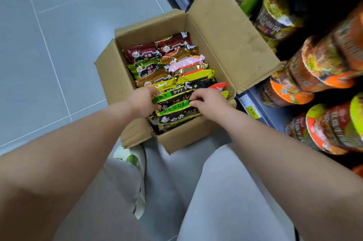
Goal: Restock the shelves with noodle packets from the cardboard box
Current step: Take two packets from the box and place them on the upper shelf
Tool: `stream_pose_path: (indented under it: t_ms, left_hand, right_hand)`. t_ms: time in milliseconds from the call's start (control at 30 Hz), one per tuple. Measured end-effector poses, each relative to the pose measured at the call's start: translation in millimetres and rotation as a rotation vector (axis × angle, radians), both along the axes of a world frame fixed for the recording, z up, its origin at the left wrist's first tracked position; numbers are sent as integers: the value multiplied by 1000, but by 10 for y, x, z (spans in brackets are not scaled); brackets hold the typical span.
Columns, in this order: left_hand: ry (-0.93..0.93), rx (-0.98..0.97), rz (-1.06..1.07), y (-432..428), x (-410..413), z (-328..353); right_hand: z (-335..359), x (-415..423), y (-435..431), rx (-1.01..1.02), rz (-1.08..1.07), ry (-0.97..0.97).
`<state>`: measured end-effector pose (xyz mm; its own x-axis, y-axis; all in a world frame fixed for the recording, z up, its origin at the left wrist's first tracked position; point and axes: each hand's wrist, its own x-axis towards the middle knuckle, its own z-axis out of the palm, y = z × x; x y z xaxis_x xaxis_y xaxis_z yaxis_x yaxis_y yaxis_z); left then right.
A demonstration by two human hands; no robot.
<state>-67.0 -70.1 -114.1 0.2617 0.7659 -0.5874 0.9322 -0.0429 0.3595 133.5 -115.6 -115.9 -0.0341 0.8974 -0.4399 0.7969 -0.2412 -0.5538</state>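
The noodle packets [172, 75] stand on edge in two rows inside the open cardboard box [225, 44], which sits on the grey tiled floor [59, 24] just in front of the person's knees, its flaps folded outward. At the near end of the box are black packets with bright green bands [176, 111], and both hands are on these. The left hand [143, 101] reaches in from the left side, its fingers [155, 107] curled down over the left ends of the green-banded packets and closed around them. The right hand [208, 101] comes in from the right, its fingers [193, 98] bent and pinched onto the upper edge of the same group of packets near their right ends. Farther back in the box lie yellow, pink, orange, green and dark red packets, packed close and touching one another. The box's tall right flap [231, 30] leans against the shelves [261, 111], which run along the right side of the view. On those shelves stand stacked cup noodles [314, 71] with orange, green and purple lids, and a yellow price tag [252, 112] is fixed to the shelf edge just beside the box's near right corner. The person's legs are in light grey trousers [216, 191], and a white shoe with a green mark [129, 160] shows beside the box's near left flap.
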Motion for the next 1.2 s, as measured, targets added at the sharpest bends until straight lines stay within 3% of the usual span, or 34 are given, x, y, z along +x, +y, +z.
stream_pose_path:
  t_ms: [167, 400, 633, 933, 1200]
  left_hand:
    - [-43, 42, 60, 131, -57, 415]
    - [28, 60, -6, 439, 171, 1021]
    - [58, 53, -35, 460, 190, 2432]
    - [-15, 156, -2, 62, -94, 4612]
    - [-228, 318, 186, -140, -559, 5328]
  right_hand:
    - [299, 212, 11, 77, -183, 17]
    - [954, 349, 128, 45, -344, -291]
    - [2342, 300, -77, -57, -459, -293]
    - [4581, 183, -410, 4, -472, -275]
    - [5454, -176, -443, 197, -551, -224]
